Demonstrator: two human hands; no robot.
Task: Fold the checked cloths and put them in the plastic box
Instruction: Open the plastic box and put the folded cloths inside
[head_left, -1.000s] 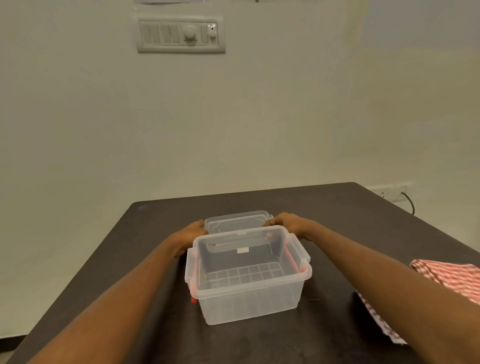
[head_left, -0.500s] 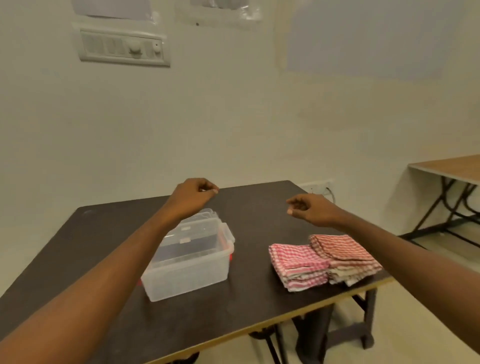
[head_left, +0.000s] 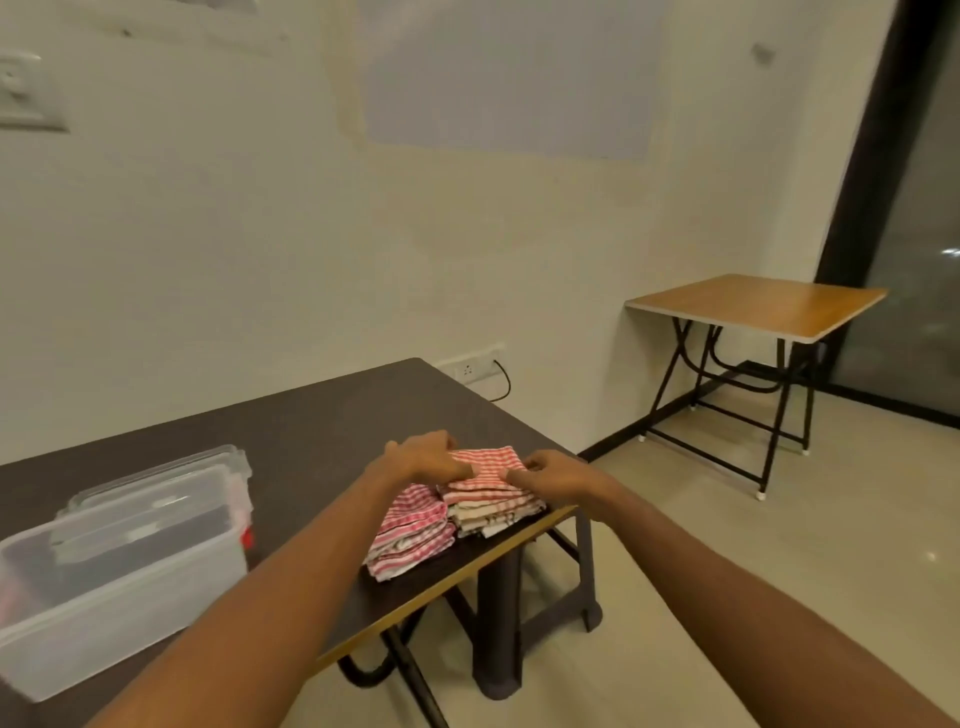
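1. Far left: the plastic box (head_left: 130, 597) sits open on the dark counter (head_left: 311, 415), with its lid (head_left: 166, 467) just behind it. I can't spot any checked fabric inside, so my read is nothing's packed yet.
2. Moving right, the pink checked stack (head_left: 415, 530) lies near the counter's front edge, touching the red checked stack (head_left: 498, 506) beside it. Your left forearm passes over it, but nothing is holding it.
3. Your left grip (head_left: 426, 457) is on the top cloth (head_left: 488, 462) of the red stack, fingers curled down over its left side. It's blurry there, so it looks like a pinch on just that layer, but I wouldn't swear to it.
4. Your right grip (head_left: 556, 475) is clamped on the same cloth's right edge, thumb against fingers.
5. So you're at the very start, taking the first cloth off the pile. For the next move, lift only that top layer straight up, since the stack sits right by the counter's edge and dragging could pull the rest off. Then carry it left to the bare counter between the stacks and the box and fold it there.
6. Far right: a small wooden table (head_left: 753, 306), well apart and not in play.
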